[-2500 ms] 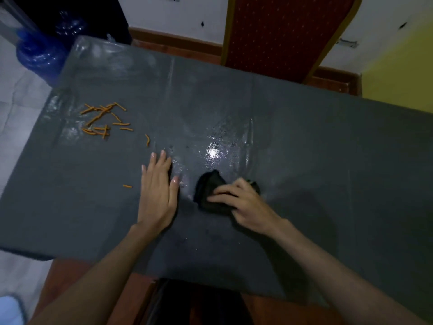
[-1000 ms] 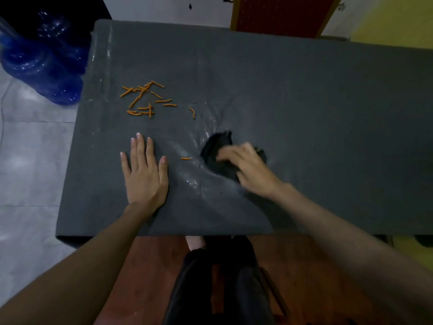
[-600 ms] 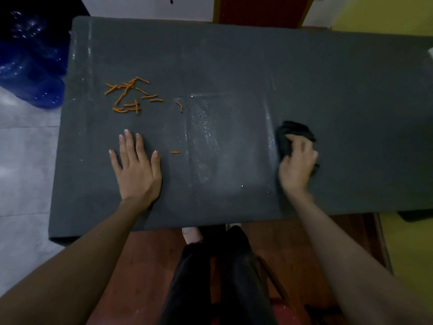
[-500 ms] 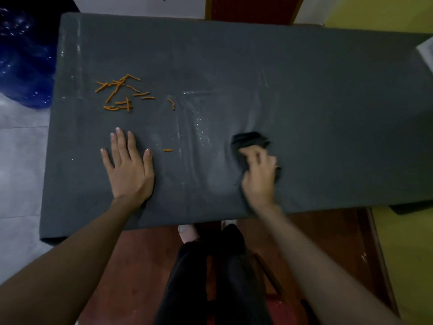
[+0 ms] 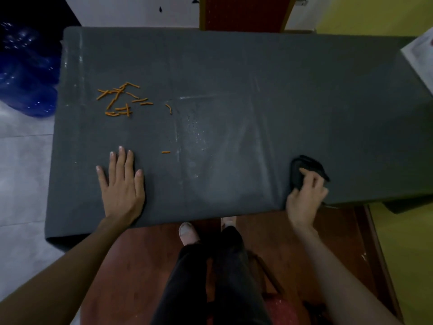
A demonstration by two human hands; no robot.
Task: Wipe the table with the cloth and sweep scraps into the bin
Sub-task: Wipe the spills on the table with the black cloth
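Cloth [image 5: 304, 171] sits at lower right of the table [image 5: 234, 73]; our right hand [image 5: 304, 195] clamps it, left hand [image 5: 121, 184] lies flat, fingers apart, below the scraps [image 5: 121, 99].

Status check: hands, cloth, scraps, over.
Left hand flat on table, empty. Right hand on black cloth near front edge. Orange scraps unswept, far left. No bin visible.

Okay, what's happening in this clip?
A person is wiping a grey table. The right hand presses a dark cloth near the table's front edge; the left hand lies flat on the surface. Orange scraps lie unswept farther back on the left. No bin is clearly in view.
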